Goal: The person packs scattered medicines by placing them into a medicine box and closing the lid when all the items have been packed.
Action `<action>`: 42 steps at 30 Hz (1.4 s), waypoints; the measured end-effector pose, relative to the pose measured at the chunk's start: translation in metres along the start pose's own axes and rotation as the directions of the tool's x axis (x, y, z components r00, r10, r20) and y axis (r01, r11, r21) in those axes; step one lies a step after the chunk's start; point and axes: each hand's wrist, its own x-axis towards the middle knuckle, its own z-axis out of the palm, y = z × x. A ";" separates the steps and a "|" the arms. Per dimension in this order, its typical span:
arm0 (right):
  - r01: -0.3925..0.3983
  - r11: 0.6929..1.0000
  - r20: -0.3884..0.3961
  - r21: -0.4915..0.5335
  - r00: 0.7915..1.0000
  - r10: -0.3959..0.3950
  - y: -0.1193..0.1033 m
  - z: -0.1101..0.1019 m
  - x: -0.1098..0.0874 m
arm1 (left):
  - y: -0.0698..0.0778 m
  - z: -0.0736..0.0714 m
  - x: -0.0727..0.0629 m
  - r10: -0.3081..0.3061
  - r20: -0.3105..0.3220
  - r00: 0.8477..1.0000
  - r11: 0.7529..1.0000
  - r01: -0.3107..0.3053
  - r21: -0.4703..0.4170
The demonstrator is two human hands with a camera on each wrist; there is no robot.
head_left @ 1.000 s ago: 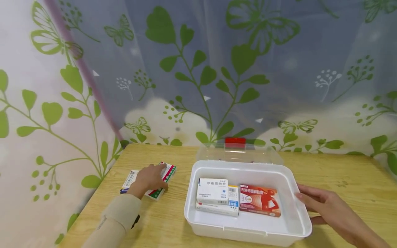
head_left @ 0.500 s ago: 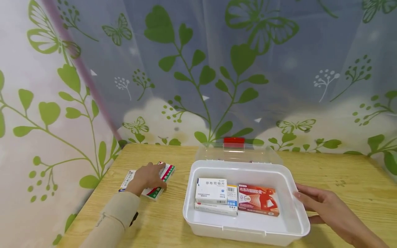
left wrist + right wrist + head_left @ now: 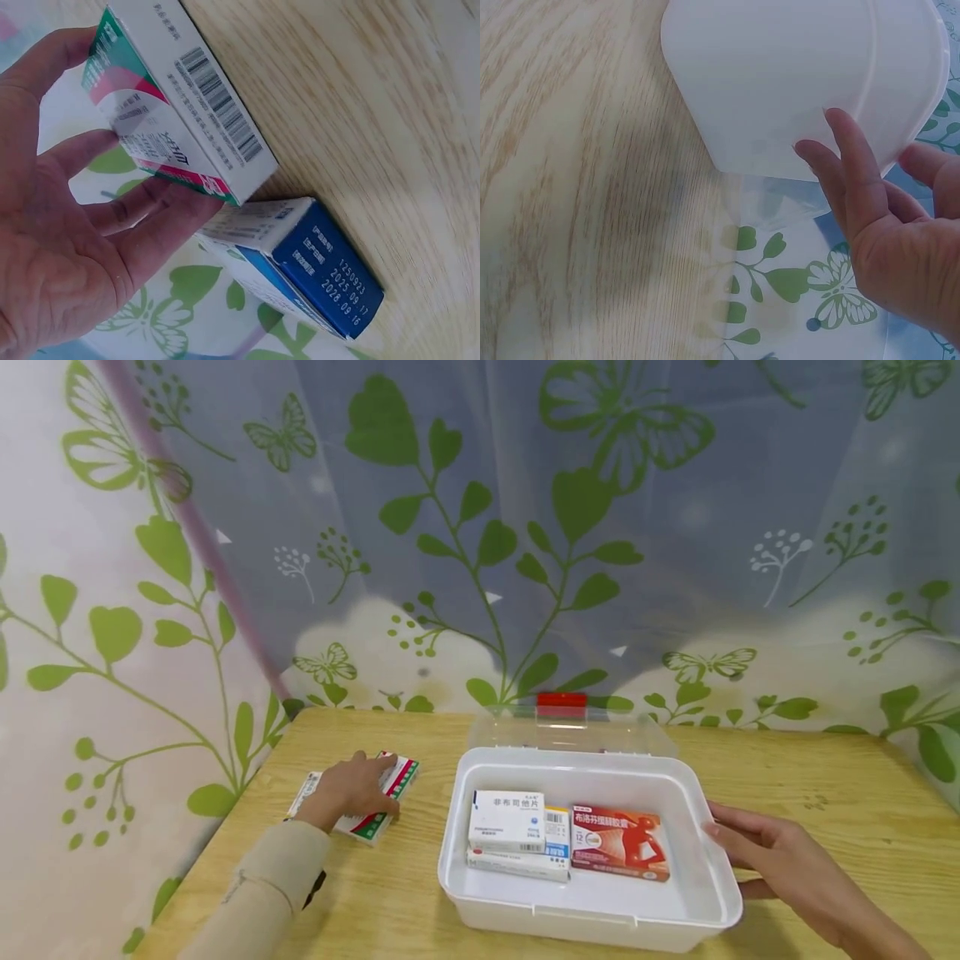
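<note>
My left hand (image 3: 352, 789) lies over a white, green and red medicine box (image 3: 161, 112), its thumb at one edge and fingers at the opposite edge, gripping it. Right beside that box on the table is a white and blue medicine box (image 3: 322, 266), partly under the hand in the head view. On the right, my right hand (image 3: 780, 860) holds the end wall of a white plastic storage box (image 3: 600, 935). Its thumb is at the rim and the other fingers lie along the outer wall (image 3: 780, 90).
Inside the storage box, a white medicine box (image 3: 506, 821) lies on other cartons at the left, with a red medicine box (image 3: 621, 843) beside them. The clear lid (image 3: 495, 729) with its red latch (image 3: 562, 700) hangs open behind. A patterned curtain (image 3: 465, 635) backs the wooden table (image 3: 390, 893).
The head view has shifted slightly, so the scene sits a little further left. Both hands keep their places on the medicine box and the storage box.
</note>
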 end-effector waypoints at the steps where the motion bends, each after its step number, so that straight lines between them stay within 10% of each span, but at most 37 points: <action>1: -0.004 1.000 -0.003 0.000 1.000 0.004 0.000 0.000 -0.001 | -0.001 0.000 0.000 0.007 -0.001 1.000 1.000 -0.007 -0.002; 9: 0.012 1.000 -0.006 0.007 1.000 -0.012 -0.001 0.000 0.000 | 0.000 -0.015 -0.013 0.096 -0.075 0.993 0.995 -0.098 -0.029; 14: 0.023 1.000 -0.001 0.010 1.000 -0.023 0.000 0.001 -0.001 | 0.012 -0.040 -0.030 0.212 -0.207 0.955 0.974 -0.223 -0.030; 23: -0.029 1.000 -0.041 0.010 0.999 0.029 0.001 0.002 -0.001 | 0.057 -0.087 -0.075 0.451 -0.429 0.783 0.884 -0.458 0.093; 32: -0.047 0.999 -0.077 0.014 0.996 0.048 0.002 0.005 -0.001 | 0.117 -0.094 -0.099 0.713 -0.376 0.592 0.681 -0.711 0.174; 42: -0.043 0.999 -0.097 -0.003 0.994 0.043 0.003 0.005 0.000 | 0.155 -0.071 -0.093 0.757 -0.168 0.632 0.653 -0.722 0.227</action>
